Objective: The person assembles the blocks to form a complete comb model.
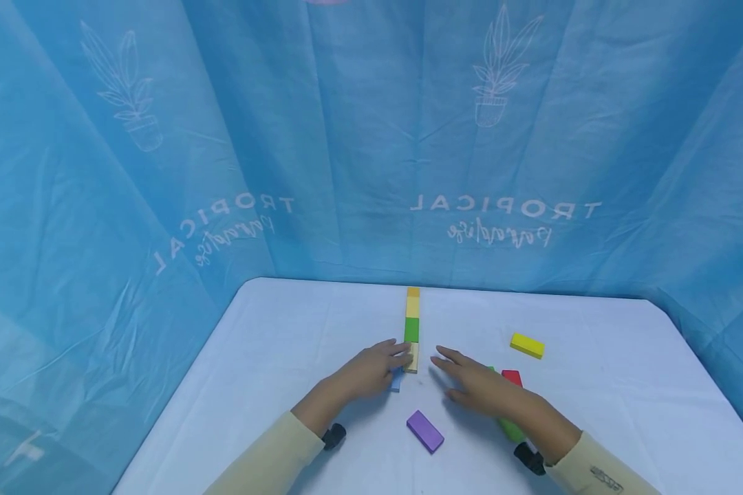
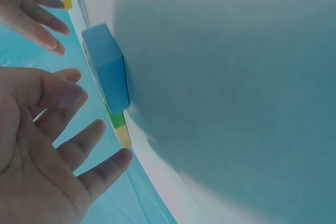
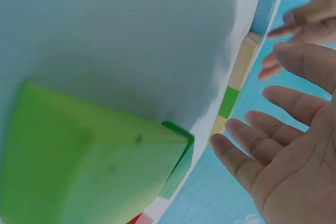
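Note:
A straight row of blocks runs toward the table's back edge: a plain wood block point(image 1: 413, 361) nearest, then a green block point(image 1: 411, 330), a pale yellow block point(image 1: 413, 307) and an orange block point(image 1: 413, 292). My left hand point(image 1: 371, 370) hovers by the wood block, its fingertips overlapping it in the head view. Under that hand lies a blue block point(image 2: 107, 69), partly hidden from above. Across the row, my right hand point(image 1: 479, 386) is held over the table with fingers extended. Both palms hold nothing in the wrist views.
A purple block point(image 1: 425, 432) lies between the forearms. Beneath the right forearm are a light green block point(image 3: 105, 156), a darker green block point(image 3: 178, 169) and a red block point(image 1: 512, 377). A yellow block point(image 1: 527, 345) sits farther right. Blue curtains surround the white table point(image 1: 594, 385).

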Tool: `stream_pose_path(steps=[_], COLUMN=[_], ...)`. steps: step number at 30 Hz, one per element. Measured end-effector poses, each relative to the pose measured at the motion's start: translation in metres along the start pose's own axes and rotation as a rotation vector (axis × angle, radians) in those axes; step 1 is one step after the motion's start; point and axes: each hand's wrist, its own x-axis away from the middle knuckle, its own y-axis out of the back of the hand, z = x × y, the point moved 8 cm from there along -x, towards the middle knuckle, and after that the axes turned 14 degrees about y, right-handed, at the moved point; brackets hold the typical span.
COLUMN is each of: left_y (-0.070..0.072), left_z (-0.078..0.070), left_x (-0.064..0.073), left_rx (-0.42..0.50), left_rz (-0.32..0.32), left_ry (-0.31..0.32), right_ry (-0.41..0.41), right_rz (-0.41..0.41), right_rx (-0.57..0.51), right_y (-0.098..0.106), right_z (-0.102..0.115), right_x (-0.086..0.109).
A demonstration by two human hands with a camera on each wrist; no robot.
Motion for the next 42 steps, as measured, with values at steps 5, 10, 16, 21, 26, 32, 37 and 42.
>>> stream_pose_path(steps=[5,10,16,21,26,32,37,42], left_y=[-0.007,-0.01,-0.013,-0.016,-0.015,-0.014,-0.005,-0.001], left_z=[-0.005,-0.006,-0.006,-0.007,-0.008,-0.009,-0.004,0.007], left_x=[0.007,0.01,0.011,0.011,0.012,0.012,0.016,0.024], left_rx=[-0.019,-0.06,-0.069,-0.084,-0.091,-0.071,0.065,0.118], left_rz=[0.03,0.045,0.05,0.038,0.028,0.022,-0.015,-0.016], left_ry=[-0.025,0.0,0.015,0.002,0.0,0.0,0.043,0.082], right_ry=[-0.014,-0.015,-0.024,-0.067,-0.073,-0.045,-0.095,-0.119], right_rz=[-0.025,-0.051,-0.071,-0.084,-0.107,-0.135,-0.15,-0.145], right_rx=[-0.033,-0.07,-0.085,-0.101,-0.117,-0.11,-0.113,-0.111], right_y=[0.005,0.012,0.014,0.011,0.009,0.011,0.015,0.016], right_z=[-0.006,-0.011,-0.019,-0.029,-0.037,-0.04,-0.047,-0.053], right_x=[0.014,0.03,0.045,0.054,0.066,0.08,0.092,0.1])
